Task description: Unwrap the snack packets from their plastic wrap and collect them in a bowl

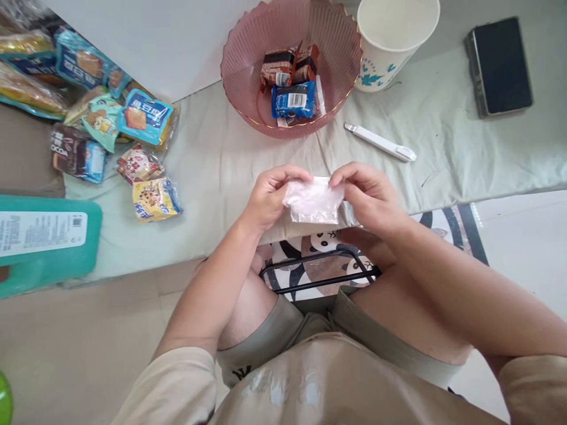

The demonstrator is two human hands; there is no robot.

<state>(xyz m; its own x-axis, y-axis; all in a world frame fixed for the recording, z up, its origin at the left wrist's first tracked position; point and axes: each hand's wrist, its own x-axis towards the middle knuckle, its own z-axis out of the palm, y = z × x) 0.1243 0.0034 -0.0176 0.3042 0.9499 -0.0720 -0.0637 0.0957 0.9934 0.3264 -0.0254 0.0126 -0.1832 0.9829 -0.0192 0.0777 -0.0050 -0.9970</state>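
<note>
The beige shirt (336, 383) is nearest the camera, running off the bottom edge. Ahead of it, over the near edge of the pale cloth (212, 195), is a small clear packet (315, 203). Glare and creases make its pale contents hard to read, and both its ends are partly hidden by fingers. The left hand (272, 198) has its thumb and forefinger clamped on the packet's 9 o'clock end, its other fingers curled and mostly out of sight. The right hand (370, 198) pinches the 3 o'clock end between thumb and forefinger.

From the packet, a pink ribbed bowl (245, 65) sits at 12 o'clock, clipped by the top edge. In it lie brown packs (279, 66) and a blue pack (293, 103), over something pale and mostly covered. Just beside it, at 1 o'clock, stands a white cup (376, 68) with teal leaves, its rim also clipped. At 2 o'clock lies a white cutter (380, 143), with a dark phone (502, 65) farther out. At 9 o'clock is a yellow snack bag (156, 199); beyond it, a teal bottle (48, 271) is cut off at the left. Toward 10 o'clock, more snack bags (144, 118) overlap, the farthest blurred. At 6 o'clock, a black frame (328, 282) crosses a panda mat (328, 242).
</note>
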